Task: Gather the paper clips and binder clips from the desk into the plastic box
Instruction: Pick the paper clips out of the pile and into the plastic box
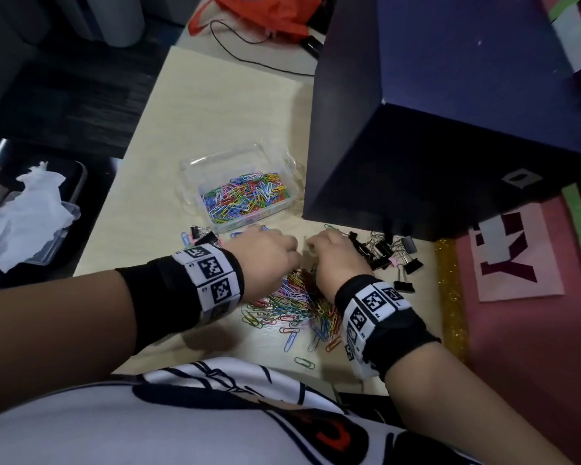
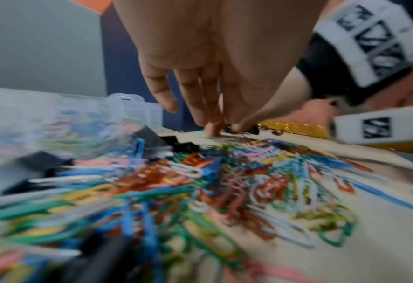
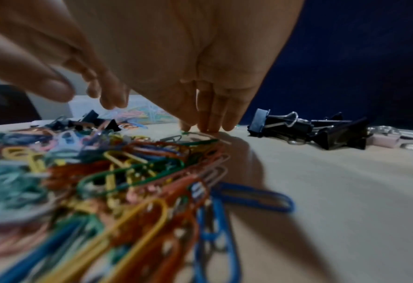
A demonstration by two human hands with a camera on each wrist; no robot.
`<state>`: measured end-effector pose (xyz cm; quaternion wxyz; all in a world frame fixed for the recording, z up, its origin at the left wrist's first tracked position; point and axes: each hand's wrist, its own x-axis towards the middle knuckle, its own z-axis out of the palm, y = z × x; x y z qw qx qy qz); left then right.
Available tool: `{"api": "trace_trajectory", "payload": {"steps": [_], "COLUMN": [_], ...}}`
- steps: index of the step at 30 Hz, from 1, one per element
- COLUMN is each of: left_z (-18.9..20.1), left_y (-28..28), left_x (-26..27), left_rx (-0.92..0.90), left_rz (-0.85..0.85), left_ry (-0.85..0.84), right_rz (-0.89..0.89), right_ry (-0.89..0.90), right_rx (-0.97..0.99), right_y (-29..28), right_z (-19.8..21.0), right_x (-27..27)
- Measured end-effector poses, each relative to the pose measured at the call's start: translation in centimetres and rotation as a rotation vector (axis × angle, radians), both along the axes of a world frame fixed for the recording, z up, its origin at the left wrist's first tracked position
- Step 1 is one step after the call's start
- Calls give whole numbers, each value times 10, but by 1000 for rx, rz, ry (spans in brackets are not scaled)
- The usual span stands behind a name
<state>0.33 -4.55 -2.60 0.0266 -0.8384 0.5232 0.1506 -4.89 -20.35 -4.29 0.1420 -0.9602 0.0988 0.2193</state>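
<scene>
Nearest us, wiry coloured paper clips (image 1: 296,307), too many to count, heap on the desk (image 1: 168,182). Our left hand (image 1: 265,255) and right hand (image 1: 337,260) press straight fingers down there, grasping nothing. Black binder clips (image 1: 388,255) flank them; beyond sits one clear plastic box (image 1: 195,169), part-filled.

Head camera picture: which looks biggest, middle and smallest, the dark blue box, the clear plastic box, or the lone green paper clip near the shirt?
Largest to smallest as they look in the head view:
1. dark blue box
2. clear plastic box
3. lone green paper clip
The dark blue box stands taller and nearer the camera, which adds to its size here.
</scene>
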Motion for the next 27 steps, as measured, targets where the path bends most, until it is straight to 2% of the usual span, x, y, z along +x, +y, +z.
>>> {"api": "trace_trajectory", "payload": {"steps": [3,6,8,11,14,17,20,22,24,27], "left_z": [6,5,3,0,-1,0,0,-2,-4,-6], "left_y": [11,18,16,8,2,2,8,12,10,3], "left_x": [12,13,11,5,2,-2,-9,-13,-17,-15], "left_rx": [103,219,221,178,146,97,113,186,236,199], "left_rz": [124,165,154,170,213,188,186,194,182,218], "left_ry": [-59,-45,-49,-43,-18,7,60,80,61,58], "right_rz": [61,-58,-106,-39,52,26,-25,-74,-102,-116], "right_ry": [-15,-63,-17,45,-16,-58,59,127,92,-13], "right_rx": [7,39,49,30,-11,-15,-34,-25,-8,27], "right_y": [1,-2,-3,-1,0,2,8,15,20,21], "right_z": [-1,-1,-1,1,2,9,13,11,3,-5], "right_x": [-12,-10,-6,-10,-24,-32,-40,-45,-49,-50]}}
